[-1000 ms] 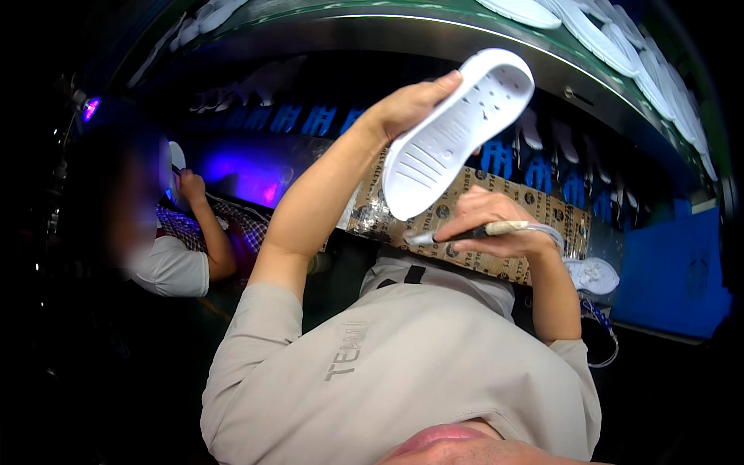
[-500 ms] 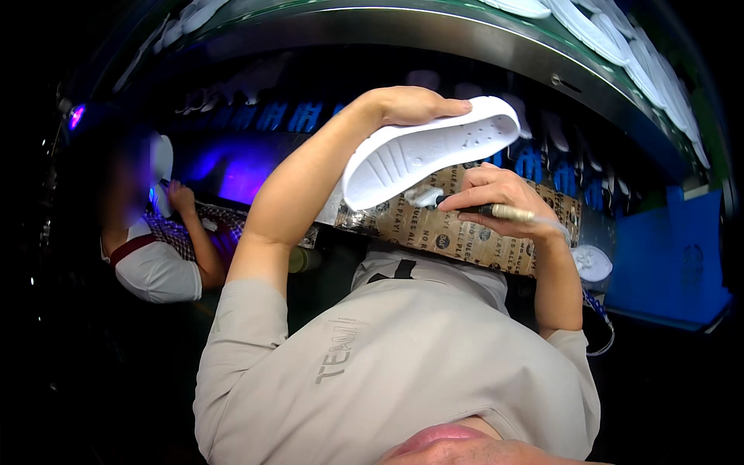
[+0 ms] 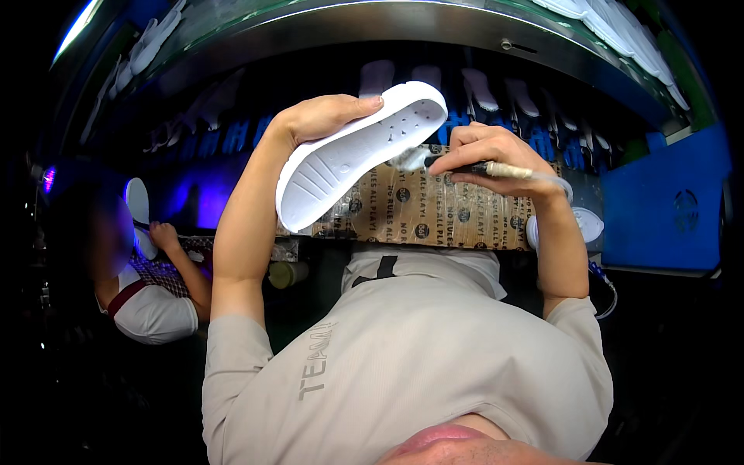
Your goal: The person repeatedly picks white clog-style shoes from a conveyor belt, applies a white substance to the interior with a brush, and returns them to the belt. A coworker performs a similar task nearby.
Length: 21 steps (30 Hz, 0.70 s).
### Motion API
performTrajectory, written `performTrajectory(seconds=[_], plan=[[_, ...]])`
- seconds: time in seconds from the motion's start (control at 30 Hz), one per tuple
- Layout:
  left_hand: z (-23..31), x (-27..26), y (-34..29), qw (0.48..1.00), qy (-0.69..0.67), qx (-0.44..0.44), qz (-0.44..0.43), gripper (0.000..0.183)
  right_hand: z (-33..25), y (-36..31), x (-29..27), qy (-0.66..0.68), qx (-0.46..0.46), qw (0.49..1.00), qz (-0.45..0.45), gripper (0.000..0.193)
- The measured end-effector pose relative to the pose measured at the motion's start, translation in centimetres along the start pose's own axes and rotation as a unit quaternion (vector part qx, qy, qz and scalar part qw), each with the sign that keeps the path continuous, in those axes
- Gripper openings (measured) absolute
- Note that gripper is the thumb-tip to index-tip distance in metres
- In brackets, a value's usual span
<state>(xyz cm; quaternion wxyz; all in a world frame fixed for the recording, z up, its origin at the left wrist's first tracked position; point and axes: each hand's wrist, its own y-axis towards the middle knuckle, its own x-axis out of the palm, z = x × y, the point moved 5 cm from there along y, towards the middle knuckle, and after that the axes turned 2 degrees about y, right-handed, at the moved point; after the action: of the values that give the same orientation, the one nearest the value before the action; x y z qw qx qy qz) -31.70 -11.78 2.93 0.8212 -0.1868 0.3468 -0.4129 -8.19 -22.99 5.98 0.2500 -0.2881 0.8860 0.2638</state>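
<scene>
My left hand (image 3: 325,118) is closed on the far-left edge of a white shoe sole (image 3: 329,172), thumb over the rim. The sole tilts in the air, its hollow inner face with ribs and small holes turned toward me. In my right hand (image 3: 496,155) is a brush (image 3: 466,168) with a dark and pale handle and a clear tube at its rear end. Its white, wet-looking bristles (image 3: 409,159) are at the sole's right edge; whether they touch it I cannot tell.
Beneath my hands is a bench covered in printed brown cardboard (image 3: 411,209). A round white container (image 3: 587,225) and a blue bin (image 3: 659,209) stand right. Beyond runs a metal-edged shelf (image 3: 349,37) carrying white soles, with more soles (image 3: 480,89) below. A person (image 3: 155,310) works at left.
The sole has shifted left in my left hand and is steeper. The brush in my right hand has moved slightly left and up along the sole's edge. The whole view has turned somewhat.
</scene>
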Motion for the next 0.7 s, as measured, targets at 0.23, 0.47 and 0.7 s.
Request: performTrajectory(seconds=[0.23, 0.47, 0.7], plan=[[-0.7, -1.2, -0.8, 0.999, -0.029, 0.025, 0.007, 0.071, 0.0, 0.1, -0.7, -0.099, 0.013, 0.994, 0.036, 0.026], [7.7, -13.5, -0.4, 0.861, -0.37, 0.349, 0.016, 0.051, 1.0, -2.0, -2.3, 0.097, 0.028, 0.978, 0.184, 0.023], [-1.5, -31.3, 1.7, 0.716, 0.235, -0.01, 0.657, 0.06, 5.1, -3.4, 4.0, 0.132, 0.11, 0.97, 0.17, 0.024]])
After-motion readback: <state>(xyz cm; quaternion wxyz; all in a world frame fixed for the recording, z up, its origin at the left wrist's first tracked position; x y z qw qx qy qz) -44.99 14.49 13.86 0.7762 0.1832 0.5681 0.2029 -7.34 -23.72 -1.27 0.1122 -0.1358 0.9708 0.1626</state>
